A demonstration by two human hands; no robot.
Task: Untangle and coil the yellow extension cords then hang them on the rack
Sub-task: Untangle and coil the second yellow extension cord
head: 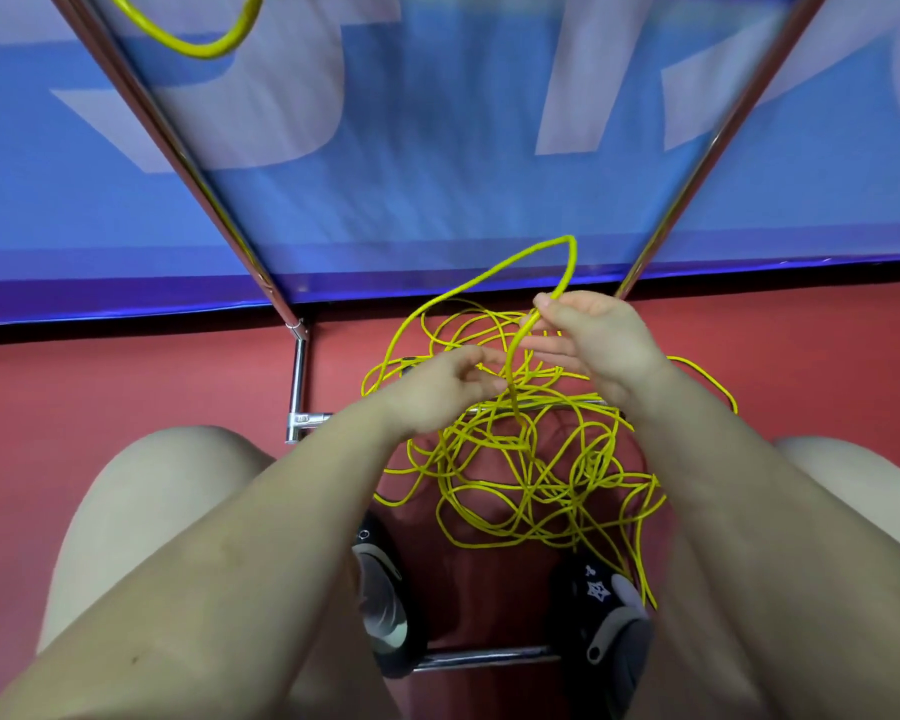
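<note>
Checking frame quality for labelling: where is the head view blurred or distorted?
Head view: the blue banner and chrome rack poles are motion-smeared and splayed by the wide lens; the right hand, left hand and tangled yellow cord stay fairly sharp; lighting is even.

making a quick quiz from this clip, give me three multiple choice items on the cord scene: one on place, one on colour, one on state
1. Where does the tangled cord lie?
A. on the red floor between the knees
B. on a table
C. in a bucket

2. What colour is the cord?
A. orange
B. yellow
C. black

3. What is the right hand doing?
A. resting on a knee
B. hanging empty
C. pinching a raised loop of cord

Answers: 1 A, the pile spreads over the red floor. 2 B, every strand is yellow. 3 C, thumb and finger grip the strand below the loop.
</note>
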